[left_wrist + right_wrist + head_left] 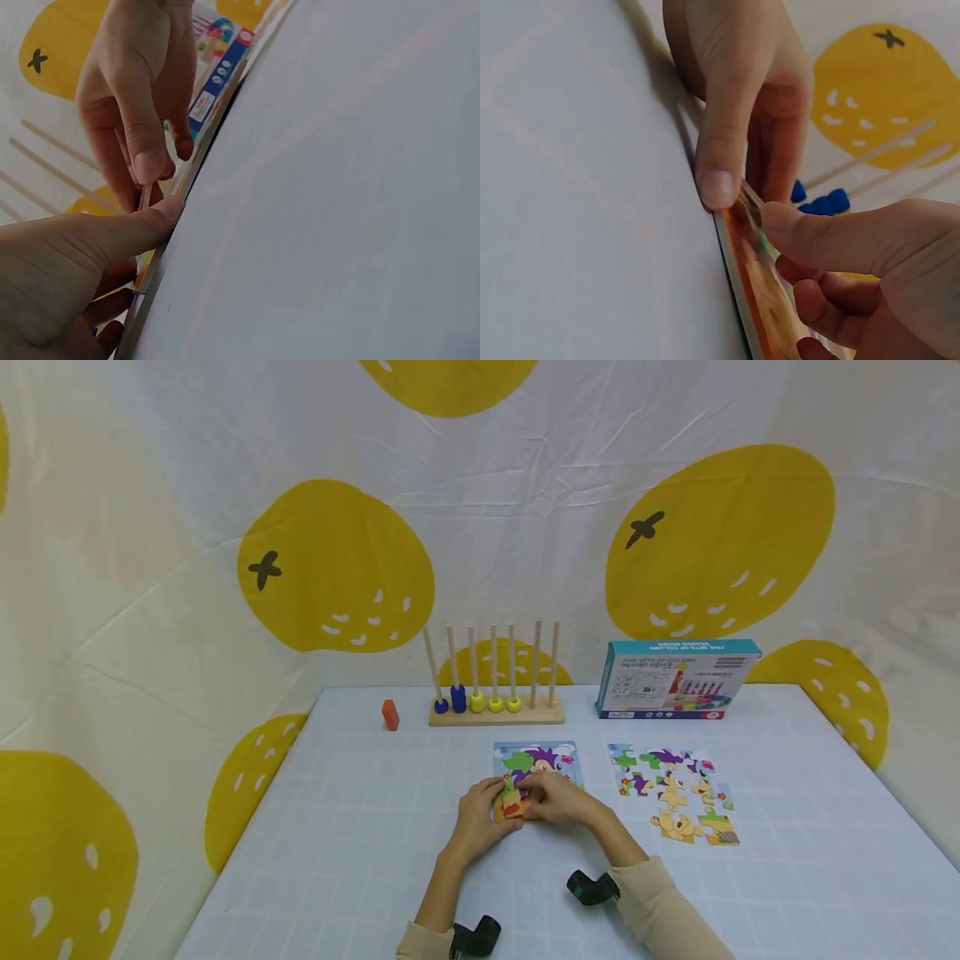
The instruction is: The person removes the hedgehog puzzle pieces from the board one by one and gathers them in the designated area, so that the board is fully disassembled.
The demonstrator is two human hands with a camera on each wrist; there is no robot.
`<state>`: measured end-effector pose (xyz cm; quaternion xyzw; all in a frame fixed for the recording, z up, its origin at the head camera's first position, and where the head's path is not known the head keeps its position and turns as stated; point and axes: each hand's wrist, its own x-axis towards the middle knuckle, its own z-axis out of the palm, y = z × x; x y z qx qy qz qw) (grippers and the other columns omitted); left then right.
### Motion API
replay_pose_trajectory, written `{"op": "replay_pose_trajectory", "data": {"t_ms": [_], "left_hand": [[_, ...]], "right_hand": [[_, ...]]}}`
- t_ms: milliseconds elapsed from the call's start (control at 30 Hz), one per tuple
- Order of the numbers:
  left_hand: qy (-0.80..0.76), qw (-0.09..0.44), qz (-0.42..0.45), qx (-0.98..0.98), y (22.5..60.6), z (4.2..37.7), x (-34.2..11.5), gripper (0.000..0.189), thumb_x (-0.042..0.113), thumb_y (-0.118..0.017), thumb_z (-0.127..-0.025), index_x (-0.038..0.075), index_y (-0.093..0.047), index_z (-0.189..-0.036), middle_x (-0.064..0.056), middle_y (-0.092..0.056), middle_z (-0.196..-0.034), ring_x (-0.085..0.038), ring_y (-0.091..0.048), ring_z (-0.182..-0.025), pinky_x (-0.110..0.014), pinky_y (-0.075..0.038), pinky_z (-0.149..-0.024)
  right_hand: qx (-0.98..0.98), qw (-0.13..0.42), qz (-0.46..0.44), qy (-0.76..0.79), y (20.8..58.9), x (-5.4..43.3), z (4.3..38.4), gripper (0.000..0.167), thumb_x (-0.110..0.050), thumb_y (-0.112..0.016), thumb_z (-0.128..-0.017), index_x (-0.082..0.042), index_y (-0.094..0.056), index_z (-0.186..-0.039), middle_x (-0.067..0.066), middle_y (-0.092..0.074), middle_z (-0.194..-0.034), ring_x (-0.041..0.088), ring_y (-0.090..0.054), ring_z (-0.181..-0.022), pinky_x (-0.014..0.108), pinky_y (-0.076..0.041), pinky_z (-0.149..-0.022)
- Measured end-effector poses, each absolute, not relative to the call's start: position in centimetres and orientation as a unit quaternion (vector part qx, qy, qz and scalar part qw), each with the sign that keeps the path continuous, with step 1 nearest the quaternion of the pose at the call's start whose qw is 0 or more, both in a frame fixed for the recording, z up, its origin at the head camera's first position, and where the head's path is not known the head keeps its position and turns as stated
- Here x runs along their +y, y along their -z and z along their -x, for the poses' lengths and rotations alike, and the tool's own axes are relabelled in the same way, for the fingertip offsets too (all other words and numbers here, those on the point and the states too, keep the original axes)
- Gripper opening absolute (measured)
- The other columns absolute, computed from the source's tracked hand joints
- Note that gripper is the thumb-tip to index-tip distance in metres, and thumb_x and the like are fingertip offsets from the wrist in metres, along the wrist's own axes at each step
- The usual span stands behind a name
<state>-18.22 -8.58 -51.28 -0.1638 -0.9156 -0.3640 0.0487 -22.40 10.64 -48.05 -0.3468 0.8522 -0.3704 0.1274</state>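
Note:
A picture puzzle board with a purple-haired cartoon figure lies on the table before me. My left hand grips its near left corner, thumb along the front edge and fingers around the left side. Above the board's lower part, my right hand pinches a thin puzzle piece between thumb and fingers. That piece stands tilted on edge in the left wrist view, close to the left thumb. Its picture is mostly hidden by fingers. To the right lie several loose puzzle pieces, some touching one another.
Behind the board stands a wooden bead rack with upright pegs and blue and yellow beads. An orange block stands left of it. A toy box is at the back right, before a fruit-patterned cloth.

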Motion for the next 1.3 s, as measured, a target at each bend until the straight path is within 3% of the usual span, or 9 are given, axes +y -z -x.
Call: {"op": "replay_pose_trajectory", "data": {"t_ms": [267, 833, 1300], "left_hand": [[0.369, 0.028, 0.15, -0.917, 51.1, 18.2, -8.4, 0.065, 0.027, -0.079, -0.075, -0.004, -0.055, -0.126, -0.015, -0.051, -0.132, -0.033, -0.044, -0.122, -0.054, -0.03, -0.102], [0.363, 0.027, 0.137, -0.921, 50.6, 17.7, -8.1, 0.063, 0.025, -0.079, -0.075, -0.005, -0.056, -0.125, -0.015, -0.052, -0.13, -0.033, -0.045, -0.121, -0.053, -0.031, -0.103], [0.372, 0.027, 0.134, -0.918, 50.4, 17.7, -8.1, 0.061, 0.024, -0.079, -0.075, -0.004, -0.056, -0.125, -0.015, -0.052, -0.13, -0.034, -0.045, -0.12, -0.055, -0.031, -0.102]], "right_hand": [[0.879, 0.089, 0.3, 0.36, 47.1, 15.1, 21.5, 0.04, -0.01, -0.066, -0.086, 0.008, -0.056, -0.121, 0.017, -0.06, -0.113, 0.022, -0.054, -0.092, 0.038, -0.048, -0.082], [0.936, -0.039, 0.197, 0.29, 48.5, 23.9, 16.0, 0.035, -0.012, -0.07, -0.083, 0.001, -0.061, -0.114, 0.014, -0.06, -0.109, 0.037, -0.052, -0.102, 0.057, -0.041, -0.087], [0.945, -0.036, 0.16, 0.284, 49.1, 25.2, 14.4, 0.036, -0.016, -0.073, -0.08, -0.006, -0.064, -0.113, 0.014, -0.059, -0.112, 0.039, -0.047, -0.106, 0.062, -0.036, -0.085]]}}
